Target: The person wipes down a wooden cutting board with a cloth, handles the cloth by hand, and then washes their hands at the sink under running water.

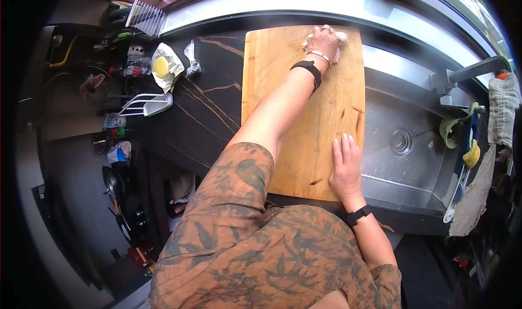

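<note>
Daylight from the top glares off the sill [261, 5] before me; my view bows and blackens toward its edges.

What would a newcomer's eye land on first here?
Probably the large wooden board, with the steel sink to its right. At its far end, the left hand grips a crumpled whitish wad; the right hand lies along its right edge, nearer the body.

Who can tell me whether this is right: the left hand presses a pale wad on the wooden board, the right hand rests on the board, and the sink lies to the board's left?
One thing is wrong: the sink lies right of the wooden board, as the head view shows. The left hand with its pale wad and the right hand are as stated.
</note>
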A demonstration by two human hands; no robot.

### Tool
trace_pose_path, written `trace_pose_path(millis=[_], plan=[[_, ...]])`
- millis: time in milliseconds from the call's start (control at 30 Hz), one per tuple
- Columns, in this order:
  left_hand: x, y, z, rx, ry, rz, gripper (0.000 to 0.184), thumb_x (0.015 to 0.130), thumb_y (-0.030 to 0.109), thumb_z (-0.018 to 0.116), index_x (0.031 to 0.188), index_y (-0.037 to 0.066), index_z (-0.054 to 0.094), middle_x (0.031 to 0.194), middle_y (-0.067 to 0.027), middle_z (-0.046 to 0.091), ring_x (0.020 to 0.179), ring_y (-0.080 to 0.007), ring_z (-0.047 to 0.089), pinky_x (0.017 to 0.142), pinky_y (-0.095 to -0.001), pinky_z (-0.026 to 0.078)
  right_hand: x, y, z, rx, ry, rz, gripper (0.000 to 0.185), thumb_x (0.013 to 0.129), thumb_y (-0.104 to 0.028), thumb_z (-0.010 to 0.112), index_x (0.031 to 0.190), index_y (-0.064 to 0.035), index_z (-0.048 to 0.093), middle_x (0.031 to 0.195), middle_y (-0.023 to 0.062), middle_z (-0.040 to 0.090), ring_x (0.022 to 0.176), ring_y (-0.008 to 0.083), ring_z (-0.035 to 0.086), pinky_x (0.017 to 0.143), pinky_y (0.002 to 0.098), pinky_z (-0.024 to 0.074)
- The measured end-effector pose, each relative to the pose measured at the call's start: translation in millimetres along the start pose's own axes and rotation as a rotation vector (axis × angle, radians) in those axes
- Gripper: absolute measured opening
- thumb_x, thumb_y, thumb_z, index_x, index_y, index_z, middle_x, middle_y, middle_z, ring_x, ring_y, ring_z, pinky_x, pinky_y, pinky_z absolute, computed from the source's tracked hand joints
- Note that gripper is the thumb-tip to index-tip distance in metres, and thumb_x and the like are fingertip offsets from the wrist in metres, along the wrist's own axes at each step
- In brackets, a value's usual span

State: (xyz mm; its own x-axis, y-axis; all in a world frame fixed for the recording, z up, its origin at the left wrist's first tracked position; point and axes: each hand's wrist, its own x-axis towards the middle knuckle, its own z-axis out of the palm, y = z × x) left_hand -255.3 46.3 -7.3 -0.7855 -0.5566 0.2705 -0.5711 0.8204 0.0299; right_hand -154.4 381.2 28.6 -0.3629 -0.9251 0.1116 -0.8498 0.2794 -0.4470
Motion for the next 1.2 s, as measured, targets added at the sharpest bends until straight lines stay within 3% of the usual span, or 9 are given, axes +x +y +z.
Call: trace_pose_path(millis=[233,300,500,633,967,1000,1100,1133,1200], plan=[[24.0,5.4,-13.7,-0.025,-0.136,-0.046,0.024,0.086,0.012,0.056,0.106,0.004,0.069,0.113,-0.0099,0.061,0.108,-0.0303,0.054,0.088,-0.0394,0.05,1.7,-3.7,-3.8,-0.027,-0.02,0.02,0.061,0.078,-0.001,0.051,0.139,-0.0011,0.043,0.146,0.0201,0.038,0.139,0.0348,0.032,0.113,0.0463,0.0255],[12.5,4.2,-7.0,0.129,-0.087,0.167,0.02,0.082,0.013,0.058,0.099,0.006,0.067,0.107,-0.0105,0.061,0.104,-0.0304,0.057,0.084,-0.0373,0.052,0.7,-2.5,-1.1,-0.006,0.004,0.016,0.064,0.078,0.0,0.05,0.14,-0.0001,0.04,0.147,0.0197,0.037,0.139,0.0346,0.031,0.113,0.0458,0.0253],[-75.6,34.6,-27.3,-0.166,-0.088,0.293,0.014,0.078,0.013,0.061,0.088,0.007,0.068,0.103,-0.0117,0.06,0.105,-0.0318,0.054,0.09,-0.0359,0.047,-2.9,0.9,4.3,0.083,0.12,-0.02,0.074,0.075,0.006,0.049,0.145,0.0034,0.026,0.148,0.0226,0.031,0.139,0.0378,0.028,0.115,0.0458,0.0239],[-148.8,47.6,-47.1,-0.285,0.022,0.425,0.022,0.076,0.013,0.063,0.096,0.008,0.068,0.102,-0.0107,0.059,0.102,-0.0322,0.054,0.087,-0.0368,0.049,-4.0,3.7,9.0,0.134,0.219,-0.042,0.072,0.077,0.008,0.047,0.145,0.004,0.023,0.147,0.0258,0.031,0.138,0.0406,0.028,0.115,0.0464,0.0246],[-323.6,71.1,-115.1,-0.44,-0.163,0.477,0.038,0.07,0.014,0.069,0.107,0.007,0.067,0.107,-0.0095,0.058,0.104,-0.0309,0.056,0.086,-0.0374,0.05,-11.5,13.6,9.6,0.357,0.321,-0.045,0.056,0.094,-0.007,0.048,0.143,0.0067,0.027,0.143,0.0282,0.035,0.133,0.0425,0.034,0.111,0.0455,0.0286],[-334.1,72.5,-125.5,-0.514,-0.157,0.443,0.035,0.074,0.012,0.069,0.108,0.006,0.067,0.108,-0.0111,0.06,0.101,-0.0313,0.058,0.087,-0.0385,0.049,-12.0,14.9,9.6,0.382,0.345,-0.029,0.053,0.095,-0.009,0.048,0.142,0.0056,0.03,0.14,0.027,0.039,0.131,0.041,0.038,0.11,0.0446,0.0314],[-340.4,65.2,-149.8,-0.853,-0.592,0.289,0.027,0.08,0.011,0.067,0.105,0.003,0.068,0.105,-0.0136,0.062,0.096,-0.0322,0.06,0.088,-0.0384,0.049,-14.1,27.3,8.6,0.47,0.345,0.029,0.049,0.095,-0.008,0.048,0.141,0.0042,0.034,0.138,0.025,0.044,0.128,0.0392,0.042,0.108,0.0436,0.0335],[-333.3,55.7,-149.0,-1.032,-0.823,0.174,0.016,0.089,0.011,0.06,0.099,0.002,0.07,0.106,-0.0131,0.065,0.095,-0.0277,0.063,0.086,-0.0365,0.05,-15.3,27.4,2.2,0.436,0.412,0.039,0.043,0.095,-0.006,0.049,0.137,0.0007,0.042,0.131,0.0223,0.052,0.121,0.0362,0.051,0.102,0.041,0.0412],[-329.2,48.4,-144.3,-1.752,-0.928,-0.392,0.023,0.097,0.015,0.054,0.116,0.006,0.063,0.114,-0.0073,0.065,0.104,-0.0195,0.063,0.09,-0.0336,0.05,-20.7,29.7,-13.0,0.57,0.336,0.103,0.039,0.095,-0.005,0.049,0.134,-0.0007,0.047,0.126,0.021,0.056,0.116,0.0345,0.055,0.098,0.039,0.0452]])
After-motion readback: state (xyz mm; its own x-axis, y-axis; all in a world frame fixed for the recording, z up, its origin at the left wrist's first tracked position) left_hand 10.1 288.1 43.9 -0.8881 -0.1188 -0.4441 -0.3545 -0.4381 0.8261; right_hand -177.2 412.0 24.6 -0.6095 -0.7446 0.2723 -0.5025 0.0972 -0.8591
